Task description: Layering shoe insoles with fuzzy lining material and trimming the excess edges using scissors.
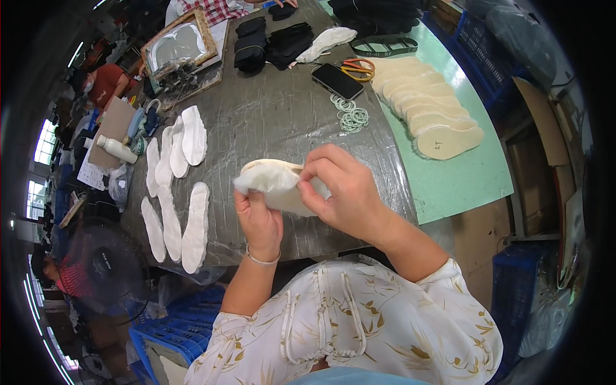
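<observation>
Above the near part of the dark table I hold a fluffy white insole [273, 178] with a cream-coloured edge along its top. My left hand [260, 221] grips its left end, with the thumb pressed on the fleecy side. At the right end the thumb and forefinger of my right hand [337, 192] pinch the edge. To the left, several white fleecy insoles [195, 228] lie in two groups. A fanned row of cream insoles [449, 141] rests on a green board at the right.
A phone [337, 81], orange-handled scissors [358, 69] and pale green rubber bands [351, 119] lie on the dark table [256, 122]. Black bundles [250, 45] are at the back, near another person's hand [282, 3]. A fan [102, 269] stands left, blue crates [173, 333] below.
</observation>
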`<state>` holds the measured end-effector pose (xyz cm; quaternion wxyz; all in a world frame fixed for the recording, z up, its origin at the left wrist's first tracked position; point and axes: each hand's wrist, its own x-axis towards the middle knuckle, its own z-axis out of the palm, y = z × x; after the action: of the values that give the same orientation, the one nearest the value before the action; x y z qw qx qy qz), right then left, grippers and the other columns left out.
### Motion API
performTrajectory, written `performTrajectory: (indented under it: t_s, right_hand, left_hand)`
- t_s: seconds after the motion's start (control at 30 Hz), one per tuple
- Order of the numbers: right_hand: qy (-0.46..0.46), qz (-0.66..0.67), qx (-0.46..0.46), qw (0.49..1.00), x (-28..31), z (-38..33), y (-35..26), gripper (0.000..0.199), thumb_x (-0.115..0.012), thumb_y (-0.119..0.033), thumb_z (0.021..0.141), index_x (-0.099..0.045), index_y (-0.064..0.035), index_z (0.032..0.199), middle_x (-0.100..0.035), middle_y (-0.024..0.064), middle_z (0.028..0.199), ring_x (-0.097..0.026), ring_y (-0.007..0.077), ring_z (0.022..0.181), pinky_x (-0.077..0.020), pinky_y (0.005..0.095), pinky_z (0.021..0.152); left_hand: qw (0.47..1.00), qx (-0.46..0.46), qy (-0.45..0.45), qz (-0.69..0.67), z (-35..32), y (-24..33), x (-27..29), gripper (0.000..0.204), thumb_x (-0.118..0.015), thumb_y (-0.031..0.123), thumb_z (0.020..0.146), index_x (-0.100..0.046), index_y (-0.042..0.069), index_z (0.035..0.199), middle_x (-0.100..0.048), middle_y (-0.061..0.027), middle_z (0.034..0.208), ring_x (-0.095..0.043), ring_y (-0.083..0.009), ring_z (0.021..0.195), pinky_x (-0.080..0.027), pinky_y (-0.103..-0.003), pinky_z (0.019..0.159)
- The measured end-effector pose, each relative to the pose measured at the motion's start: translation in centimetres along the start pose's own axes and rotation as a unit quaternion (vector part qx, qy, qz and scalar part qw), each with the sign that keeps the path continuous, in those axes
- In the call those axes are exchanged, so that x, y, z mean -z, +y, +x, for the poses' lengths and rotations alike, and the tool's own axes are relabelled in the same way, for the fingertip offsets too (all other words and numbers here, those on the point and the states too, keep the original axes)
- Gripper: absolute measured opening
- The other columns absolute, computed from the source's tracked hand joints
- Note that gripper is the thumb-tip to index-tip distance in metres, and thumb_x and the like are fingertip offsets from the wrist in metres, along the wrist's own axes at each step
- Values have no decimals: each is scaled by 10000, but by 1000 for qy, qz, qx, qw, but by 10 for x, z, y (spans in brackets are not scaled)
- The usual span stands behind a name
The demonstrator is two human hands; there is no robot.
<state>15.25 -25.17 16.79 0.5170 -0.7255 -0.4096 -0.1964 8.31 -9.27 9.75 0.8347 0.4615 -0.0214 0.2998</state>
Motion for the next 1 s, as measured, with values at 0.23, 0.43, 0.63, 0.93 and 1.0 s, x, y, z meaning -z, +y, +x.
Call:
performTrajectory:
  t_s: [0.23, 0.43, 0.63, 0.93, 1.0]
  right_hand:
    - [53, -53, 9, 997, -8, 3, 1, 173, -696, -26, 725, -552, -44, 820, -608, 87, 881, -611, 270, 746, -498, 367, 646]
    - [32, -2, -47, 998, -8, 3, 5, 153, -694, -6, 745, -556, -43, 799, -605, 102, 783, -616, 292, 680, -501, 379, 603]
    - [6, 80, -119, 990, -3, -1, 7, 163, -683, -13, 815, -611, -26, 961, -669, 115, 839, -678, 265, 757, -538, 344, 652]
    - [34, 56, -76, 995, 13, -24, 10, 130, -725, -5, 792, -723, -38, 918, -674, 97, 876, -662, 246, 770, -528, 321, 646]
    - [31, 49, -67, 996, 8, -25, 10, 126, -739, -17, 783, -722, -46, 905, -664, 82, 860, -653, 239, 757, -524, 321, 628]
  left_hand:
    - [1000, 16, -3, -26, -1, 0, -8, 295, -531, 152, 1007, -513, 68, 1289, -594, -86, 1266, -591, -232, 1163, -482, -394, 1014]
    - [998, 51, -9, 17, 3, -2, 1, 435, -537, 248, 1011, -428, 26, 1369, -554, -121, 1306, -560, -238, 1202, -450, -398, 1039]
    - [989, 143, -29, 27, 0, -2, 10, 437, -669, 57, 910, -500, 20, 1311, -583, -100, 1274, -563, -207, 1193, -451, -378, 1034]
    - [987, 110, 37, -109, -1, -3, 29, 437, -710, -35, 836, -567, 118, 1220, -621, -23, 1173, -595, -209, 1109, -451, -420, 1027]
    - [988, 106, 35, -109, -2, -3, 26, 416, -722, -24, 832, -586, 117, 1198, -632, -17, 1158, -599, -204, 1102, -459, -412, 1008]
